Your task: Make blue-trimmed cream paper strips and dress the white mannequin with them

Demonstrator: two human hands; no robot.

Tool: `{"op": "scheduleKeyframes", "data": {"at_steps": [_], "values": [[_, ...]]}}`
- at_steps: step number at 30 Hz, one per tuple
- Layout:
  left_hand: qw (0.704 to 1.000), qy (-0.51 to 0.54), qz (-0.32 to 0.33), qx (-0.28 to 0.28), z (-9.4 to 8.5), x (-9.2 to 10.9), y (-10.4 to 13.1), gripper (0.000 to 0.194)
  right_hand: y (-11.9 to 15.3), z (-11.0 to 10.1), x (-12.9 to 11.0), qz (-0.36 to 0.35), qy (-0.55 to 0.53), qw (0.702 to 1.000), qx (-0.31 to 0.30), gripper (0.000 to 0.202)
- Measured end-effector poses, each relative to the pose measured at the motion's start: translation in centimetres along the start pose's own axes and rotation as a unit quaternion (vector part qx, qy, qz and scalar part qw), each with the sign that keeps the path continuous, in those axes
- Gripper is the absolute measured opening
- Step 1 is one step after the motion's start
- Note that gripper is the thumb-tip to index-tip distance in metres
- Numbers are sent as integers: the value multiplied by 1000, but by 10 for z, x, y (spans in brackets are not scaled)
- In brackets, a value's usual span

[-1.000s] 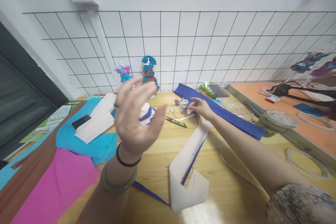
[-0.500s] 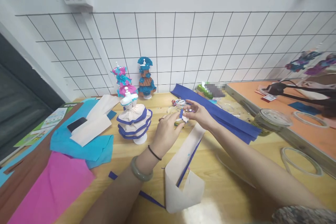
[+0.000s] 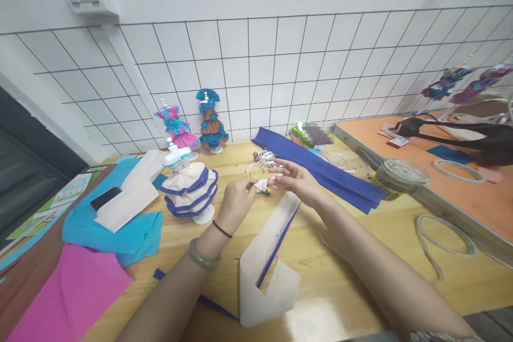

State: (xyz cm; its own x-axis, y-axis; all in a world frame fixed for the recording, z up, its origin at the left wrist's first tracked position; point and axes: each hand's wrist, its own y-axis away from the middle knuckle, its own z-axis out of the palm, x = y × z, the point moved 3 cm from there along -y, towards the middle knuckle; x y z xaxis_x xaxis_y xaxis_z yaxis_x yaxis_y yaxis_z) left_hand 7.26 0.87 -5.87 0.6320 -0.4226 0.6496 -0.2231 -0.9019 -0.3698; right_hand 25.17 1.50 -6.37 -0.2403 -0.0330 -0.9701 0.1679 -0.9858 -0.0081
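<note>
My left hand (image 3: 238, 197) has its fingers pinched together on a small white piece (image 3: 260, 185), which hangs between my two hands. The fingers of my right hand (image 3: 296, 181) are bent and partly spread, with the tips at the right side of that piece. A long cream strip with a blue edge (image 3: 269, 238) lies folded below the hands. Left of them stands a small dress form in a tiered cream skirt with blue trim (image 3: 190, 187).
Two more dressed forms, pink-turquoise (image 3: 176, 128) and teal-brown (image 3: 211, 123), stand by the wall. Blue fabric (image 3: 320, 165) lies behind my right hand, a round clear container (image 3: 401, 176) to the right. Turquoise fabric (image 3: 104, 232), pink fabric (image 3: 72, 291) and a phone (image 3: 105, 199) lie left.
The view has shifted, so things sit further left. My left fingers have closed into a pinch, and the small blue strip between my hands no longer shows; a white piece does.
</note>
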Motion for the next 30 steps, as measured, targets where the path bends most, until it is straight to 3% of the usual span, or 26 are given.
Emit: {"op": "scheduleKeyframes", "data": {"at_steps": [7, 13, 16, 21, 30], "values": [[1000, 17, -2, 6, 24, -4, -42, 49, -5, -23, 6, 64, -205, 976, -31, 18], [997, 60, -24, 32, 38, -2, -69, 29, -8, -27, 16, 84, -240, 966, -43, 12], [996, 91, 0, 22, 39, 7, -66, 26, -9, -27, 15, 76, -255, 963, -42, 12], [984, 147, 69, -66, 46, 24, -49, 27, -12, -29, 17, 67, -274, 959, -30, 14], [987, 103, 82, -91, 51, 11, -44, 15, -20, -35, 27, 38, -285, 958, 13, 9]]}}
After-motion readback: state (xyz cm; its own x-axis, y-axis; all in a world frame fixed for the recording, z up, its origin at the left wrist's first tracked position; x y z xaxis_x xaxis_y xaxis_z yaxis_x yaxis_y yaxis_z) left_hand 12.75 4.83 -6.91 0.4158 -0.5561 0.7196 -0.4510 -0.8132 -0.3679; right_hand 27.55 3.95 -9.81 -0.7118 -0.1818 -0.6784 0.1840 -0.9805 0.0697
